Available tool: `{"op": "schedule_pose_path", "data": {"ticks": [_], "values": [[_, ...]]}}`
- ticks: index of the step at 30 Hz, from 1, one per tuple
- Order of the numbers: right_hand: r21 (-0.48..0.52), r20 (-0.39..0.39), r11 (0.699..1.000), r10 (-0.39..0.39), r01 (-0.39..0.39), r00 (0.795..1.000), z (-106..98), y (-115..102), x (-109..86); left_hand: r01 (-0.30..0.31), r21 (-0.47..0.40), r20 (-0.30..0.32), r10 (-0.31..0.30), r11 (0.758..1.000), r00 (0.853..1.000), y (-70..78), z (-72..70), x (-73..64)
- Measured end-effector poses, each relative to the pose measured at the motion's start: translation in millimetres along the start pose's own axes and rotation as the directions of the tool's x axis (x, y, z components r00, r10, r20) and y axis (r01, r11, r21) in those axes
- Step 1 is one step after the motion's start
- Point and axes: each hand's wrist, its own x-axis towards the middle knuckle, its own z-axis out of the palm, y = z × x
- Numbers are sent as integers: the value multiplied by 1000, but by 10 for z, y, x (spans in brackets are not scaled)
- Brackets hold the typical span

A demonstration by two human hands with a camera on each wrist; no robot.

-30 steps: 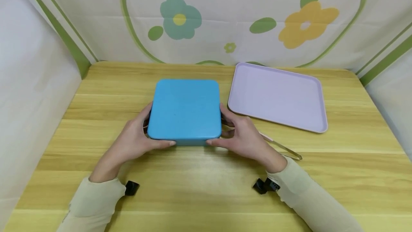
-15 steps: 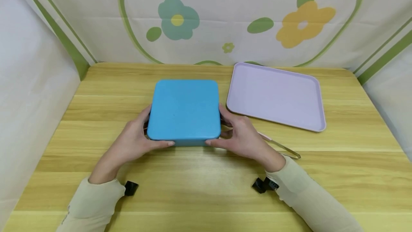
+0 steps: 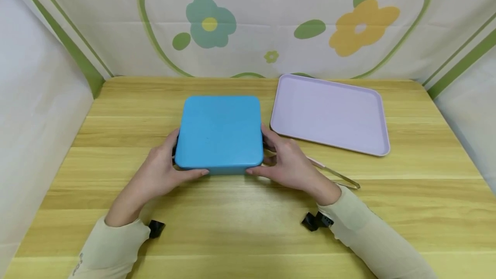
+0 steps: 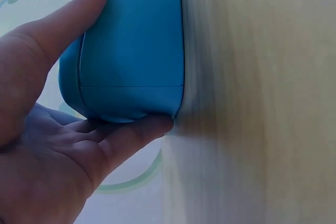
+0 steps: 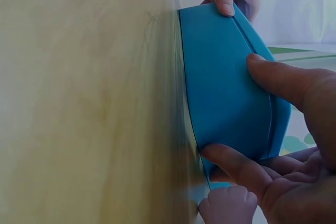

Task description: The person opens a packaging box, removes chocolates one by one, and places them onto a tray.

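A blue lidded box (image 3: 220, 132) with rounded corners sits on the wooden table, its lid in place. My left hand (image 3: 160, 171) grips the box's near left corner, thumb along the front face and fingers against the left side. On the opposite corner, my right hand (image 3: 288, 165) holds it the same way. The left wrist view shows the seam under the lid of the box (image 4: 131, 35) and its base against the tabletop. What the box contains is hidden.
A lilac tray (image 3: 329, 115) lies to the right of the box, towards the back. Metal tongs (image 3: 341, 175) with a pink handle part lie partly behind my right hand; a pink paw-shaped end (image 5: 228, 205) shows in the right wrist view. Flowered cloth (image 3: 248, 29) hangs behind the table.
The head view has shifted slightly, so the table and everything on it appear a little further left. Both hands keep the same hold on the box.
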Motion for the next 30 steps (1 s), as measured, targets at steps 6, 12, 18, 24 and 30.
{"op": "schedule_pose_path", "data": {"ticks": [6,12,18,24,30], "values": [[-24,-3,1000,-19,19,1000,12,10,10,22,-40,-22,-23,999,999,4,7,-6],[-46,-20,999,-17,16,1000,13,7,4,94,-106,-20,-97,990,995,25,-6,-5],[-14,-25,999,46,-47,999,10,5,4,148,-76,10,-148,986,989,37,-35,18],[-20,-17,1000,18,-18,1000,7,31,9,108,-95,-6,-109,990,994,-1,-30,9],[22,-19,1000,-2,3,1000,6,50,-1,105,-102,-32,-109,989,994,-9,-7,2]]}}
